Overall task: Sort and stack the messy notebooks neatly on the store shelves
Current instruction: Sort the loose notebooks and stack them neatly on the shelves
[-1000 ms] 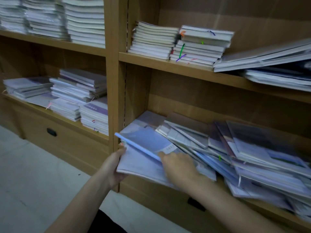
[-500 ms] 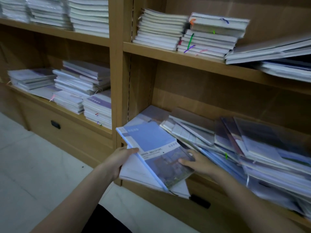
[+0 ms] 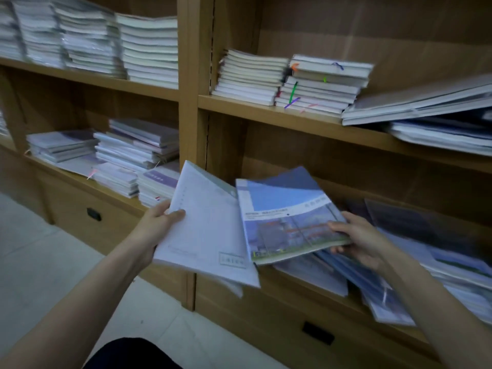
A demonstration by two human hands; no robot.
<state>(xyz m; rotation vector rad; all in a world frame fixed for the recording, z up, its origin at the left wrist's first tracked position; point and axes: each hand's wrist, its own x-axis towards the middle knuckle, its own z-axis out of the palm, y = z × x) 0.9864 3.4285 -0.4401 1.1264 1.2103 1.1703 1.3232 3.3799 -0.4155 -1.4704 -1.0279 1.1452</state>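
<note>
My left hand (image 3: 154, 225) grips the left edge of a pale white notebook (image 3: 205, 230), lifted and tilted in front of the shelf post. My right hand (image 3: 356, 241) holds the right edge of a blue notebook with a picture cover (image 3: 287, 217), thumb on top. The blue notebook overlaps the white one's right side. Both are raised off the lower right shelf, where a messy heap of notebooks (image 3: 415, 265) lies fanned out and hangs over the shelf edge.
Neat stacks fill the upper left shelf (image 3: 106, 41) and the middle left shelf (image 3: 133, 155). The upper right shelf holds two stacks (image 3: 292, 81) and slanted books (image 3: 426, 110). A drawer front with a dark handle (image 3: 318, 332) sits below. Pale floor lies at the left.
Both hands have lifted the two notebooks up off the lower shelf. The white one has swung left and upright in my left hand, separating from the blue one in my right.
</note>
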